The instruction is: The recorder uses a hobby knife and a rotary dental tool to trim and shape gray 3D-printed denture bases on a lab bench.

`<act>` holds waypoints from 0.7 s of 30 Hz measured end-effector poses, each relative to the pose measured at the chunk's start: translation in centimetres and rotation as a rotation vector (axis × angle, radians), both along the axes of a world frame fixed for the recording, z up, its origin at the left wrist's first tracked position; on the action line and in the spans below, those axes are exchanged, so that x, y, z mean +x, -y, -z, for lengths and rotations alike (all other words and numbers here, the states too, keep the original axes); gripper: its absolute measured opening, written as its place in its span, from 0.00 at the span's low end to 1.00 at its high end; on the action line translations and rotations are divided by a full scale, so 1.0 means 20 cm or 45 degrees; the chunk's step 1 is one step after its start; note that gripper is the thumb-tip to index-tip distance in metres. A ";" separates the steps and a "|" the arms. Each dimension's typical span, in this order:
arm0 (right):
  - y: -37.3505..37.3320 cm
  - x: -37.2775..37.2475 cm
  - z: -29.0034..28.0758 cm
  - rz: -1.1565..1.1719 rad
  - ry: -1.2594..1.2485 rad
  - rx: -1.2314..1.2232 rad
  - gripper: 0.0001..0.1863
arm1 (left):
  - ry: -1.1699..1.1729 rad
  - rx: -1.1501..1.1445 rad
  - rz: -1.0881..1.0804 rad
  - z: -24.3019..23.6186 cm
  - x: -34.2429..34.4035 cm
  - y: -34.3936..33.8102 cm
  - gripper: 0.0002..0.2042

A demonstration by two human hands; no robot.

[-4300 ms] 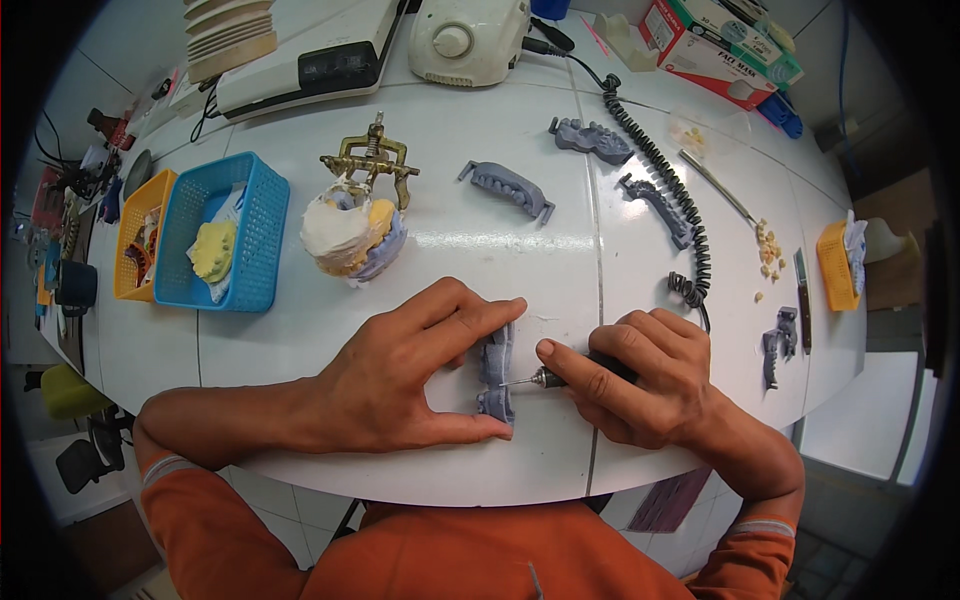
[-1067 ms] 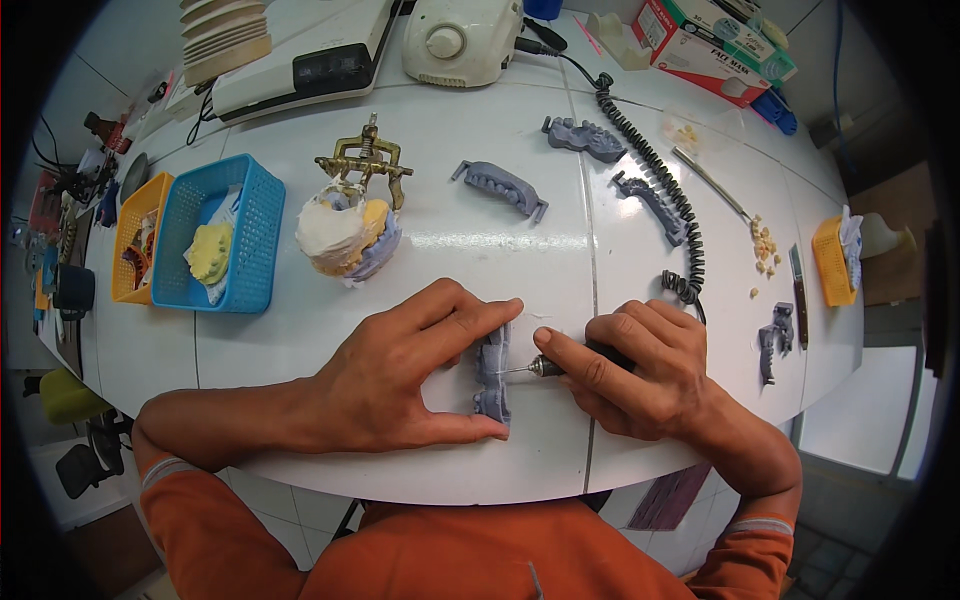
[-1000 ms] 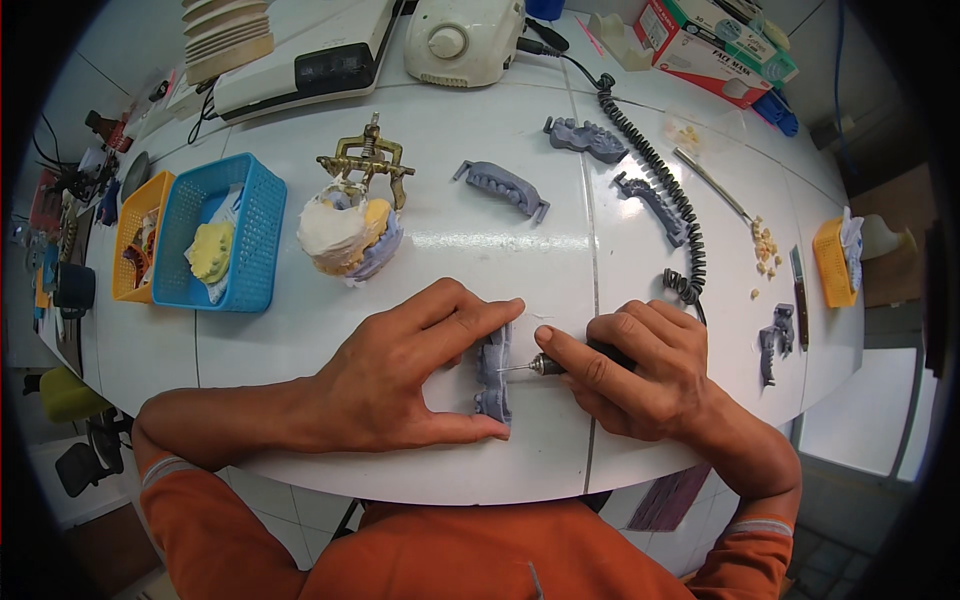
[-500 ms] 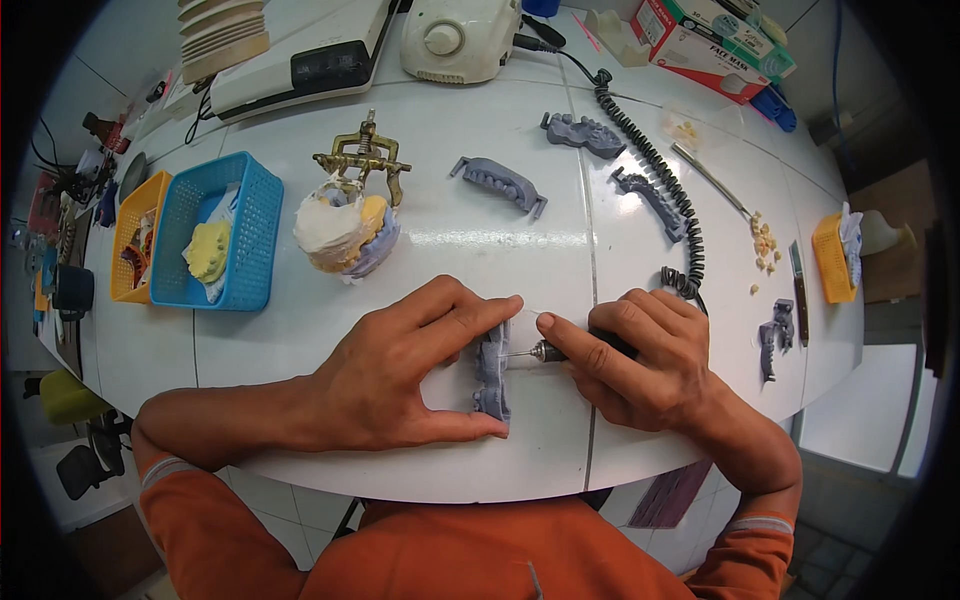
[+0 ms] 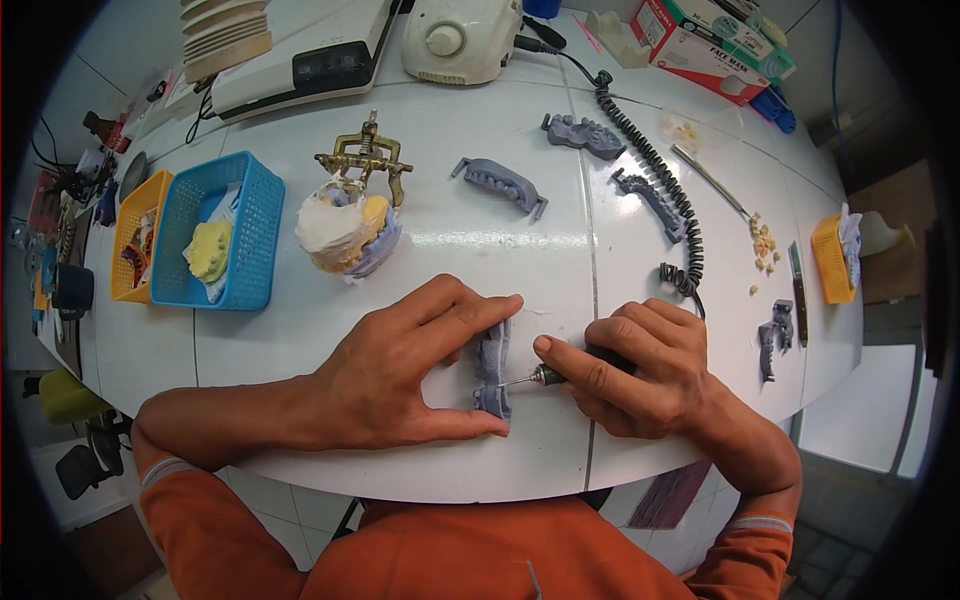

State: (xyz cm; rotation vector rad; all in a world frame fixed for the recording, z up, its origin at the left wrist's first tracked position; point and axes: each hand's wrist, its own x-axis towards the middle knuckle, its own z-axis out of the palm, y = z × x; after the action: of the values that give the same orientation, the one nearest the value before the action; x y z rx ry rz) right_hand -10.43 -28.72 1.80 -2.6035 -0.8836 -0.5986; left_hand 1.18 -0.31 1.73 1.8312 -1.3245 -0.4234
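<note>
My left hand (image 5: 400,365) grips a grey dental model (image 5: 494,350) by its two ends, fingers at the far end and thumb at the near end. It stands on the white table in front of me. My right hand (image 5: 645,375) is wrapped round a black rotary handpiece (image 5: 611,357), index finger stretched along it. The handpiece's thin metal bur (image 5: 518,381) points left and meets the model's right side, towards its near end. Pale dust lies on the table beyond the model.
A brass articulator (image 5: 366,158) with a plaster cast (image 5: 335,232) stands beyond my left hand, right of a blue basket (image 5: 262,230). Several grey models, one here (image 5: 500,184), lie further back. A coiled cable (image 5: 650,150) runs to the control unit (image 5: 458,45). A knife (image 5: 798,300) lies right.
My right hand and the handpiece have shifted slightly towards me, so the bur now meets the model nearer its near end. My left hand and the model look still.
</note>
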 end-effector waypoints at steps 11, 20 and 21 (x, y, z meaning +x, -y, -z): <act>0.01 0.00 -0.02 0.036 -0.033 0.049 0.30 | 0.018 -0.052 -0.013 0.01 0.01 0.00 0.49; -0.01 -0.01 -0.03 0.089 -0.055 -0.007 0.29 | 0.089 0.103 -0.063 -0.02 -0.01 -0.01 0.51; -0.02 -0.01 -0.03 0.099 -0.053 -0.003 0.28 | 0.085 0.109 -0.066 -0.02 -0.01 -0.01 0.52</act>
State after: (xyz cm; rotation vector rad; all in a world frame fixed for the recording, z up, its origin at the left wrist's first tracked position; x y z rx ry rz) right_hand -10.71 -28.38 2.44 -2.6526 -0.7745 -0.5621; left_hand 0.93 -0.17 2.06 1.9610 -1.3186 -0.4002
